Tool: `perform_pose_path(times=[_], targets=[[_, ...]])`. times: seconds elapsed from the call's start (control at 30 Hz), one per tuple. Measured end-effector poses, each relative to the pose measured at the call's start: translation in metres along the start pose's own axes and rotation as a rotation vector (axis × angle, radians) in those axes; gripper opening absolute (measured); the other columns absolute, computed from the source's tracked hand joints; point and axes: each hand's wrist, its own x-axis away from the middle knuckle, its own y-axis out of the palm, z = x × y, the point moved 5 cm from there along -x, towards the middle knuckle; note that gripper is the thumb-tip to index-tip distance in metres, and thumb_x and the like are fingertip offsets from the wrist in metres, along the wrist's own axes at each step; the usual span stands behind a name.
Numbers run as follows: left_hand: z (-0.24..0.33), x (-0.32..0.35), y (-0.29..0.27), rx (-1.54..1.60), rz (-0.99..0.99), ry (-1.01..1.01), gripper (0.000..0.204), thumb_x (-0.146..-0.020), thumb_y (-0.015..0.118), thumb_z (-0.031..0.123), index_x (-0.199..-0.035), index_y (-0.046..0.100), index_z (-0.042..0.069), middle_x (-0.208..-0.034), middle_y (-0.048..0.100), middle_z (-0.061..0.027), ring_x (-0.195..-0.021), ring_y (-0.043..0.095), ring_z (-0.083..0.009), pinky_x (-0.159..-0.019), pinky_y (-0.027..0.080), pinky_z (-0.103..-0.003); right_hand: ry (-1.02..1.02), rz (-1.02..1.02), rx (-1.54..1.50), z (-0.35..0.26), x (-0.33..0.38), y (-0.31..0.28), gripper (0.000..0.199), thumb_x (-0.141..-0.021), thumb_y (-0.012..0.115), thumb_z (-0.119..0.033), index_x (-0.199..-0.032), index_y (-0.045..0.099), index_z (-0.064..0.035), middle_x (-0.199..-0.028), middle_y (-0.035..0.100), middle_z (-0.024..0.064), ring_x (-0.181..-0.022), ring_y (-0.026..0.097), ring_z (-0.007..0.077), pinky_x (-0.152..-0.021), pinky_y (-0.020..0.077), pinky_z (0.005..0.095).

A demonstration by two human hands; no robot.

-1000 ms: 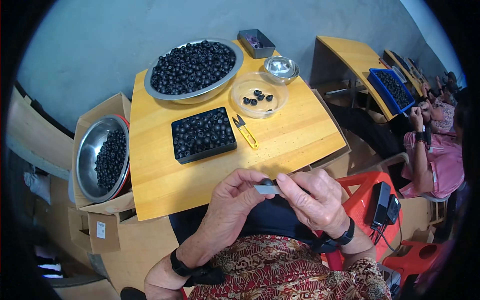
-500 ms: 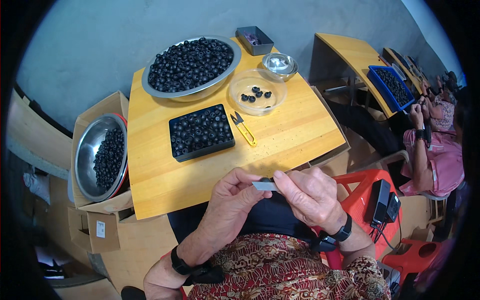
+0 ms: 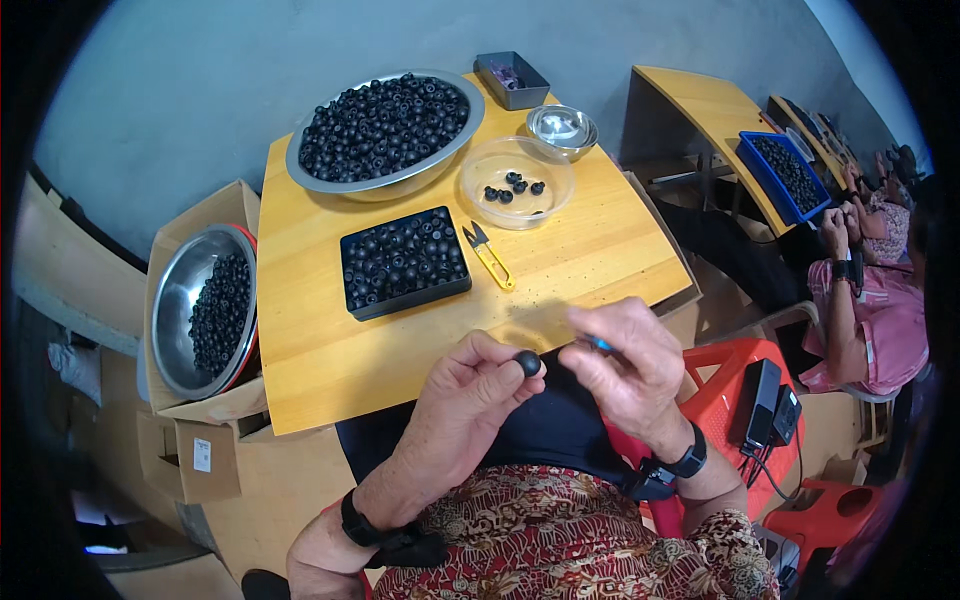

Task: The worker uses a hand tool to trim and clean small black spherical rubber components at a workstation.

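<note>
One dark, round piece (image 3: 527,363) sits at the tips of your left grip (image 3: 462,393), clamped between thumb and forefinger, its rounded side showing above them. Judging by its size, it should be light, and it looks firm rather than soft; the smooth curve could turn or slip if you press off-centre, so take hold across opposite sides at the widest part, as your left grip seems to do. How fragile it is, you cannot tell from its surface. Your right grip (image 3: 632,365) is curled just to the right of it, thumb and forefinger tips apart, seemingly closed around a small blue object (image 3: 600,343), too blurred to identify. Ahead of both grips lies the desk (image 3: 600,250). On it, ahead and slightly left of your left grip, stands a black tray (image 3: 415,302) full of similar pieces, with yellow-handled snips (image 3: 497,272) beside its right edge. Farther ahead come a clear bowl (image 3: 490,165) holding a few pieces and, to its left, a large metal bowl (image 3: 476,112) heaped with more. Well left of your left grip, another metal bowl (image 3: 178,320) sits in a cardboard box (image 3: 225,402).
</note>
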Motion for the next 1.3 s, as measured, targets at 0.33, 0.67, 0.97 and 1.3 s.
perform_pose_path(times=[0.33,0.67,0.97,1.3], targets=[[-0.002,-0.003,-0.005,0.006,0.054,0.005,0.01,-0.093,0.063,0.006,-0.102,0.062,0.008,-0.103,0.068,-0.005,-0.098,0.064,-0.0151,-0.092,0.05,-0.034,-0.192,-0.108,0.031,-0.014,0.003,0.013,0.036,-0.068,0.077,0.0,-0.104,0.071,-0.0017,-0.083,0.064,0.0078,-0.068,0.061,0.0212,-0.059,0.0483,0.0314],[0.001,-0.002,-0.004,-0.081,0.152,-0.03,0.014,-0.093,0.063,0.007,-0.106,0.062,0.006,-0.102,0.066,-0.0042,-0.098,0.063,-0.0134,-0.091,0.05,-0.032,-0.215,-0.082,0.035,-0.013,0.003,0.016,0.041,-0.065,0.077,0.001,-0.106,0.07,-0.0018,-0.084,0.064,0.0079,-0.066,0.058,0.0213,-0.057,0.0472,0.0315],[0.009,-0.004,0.0,-0.134,0.117,0.002,0.019,-0.091,0.064,0.003,-0.11,0.062,0.004,-0.102,0.065,-0.0054,-0.097,0.064,-0.0159,-0.093,0.05,-0.029,-0.197,-0.103,0.024,-0.011,-0.003,0.014,0.034,-0.068,0.078,0.0,-0.101,0.07,-0.0024,-0.082,0.065,0.0081,-0.068,0.06,0.0221,-0.059,0.0483,0.0307],[0.011,0.0,0.001,-0.166,0.107,0.041,0.021,-0.093,0.064,0.007,-0.113,0.059,0.003,-0.102,0.067,-0.0064,-0.098,0.064,-0.0156,-0.094,0.05,-0.03,0.104,-0.153,-0.266,0.0,-0.004,0.017,0.027,-0.075,0.078,-0.005,-0.1,0.069,0.0008,-0.087,0.065,0.0123,-0.076,0.065,0.025,-0.066,0.0516,0.0328]])
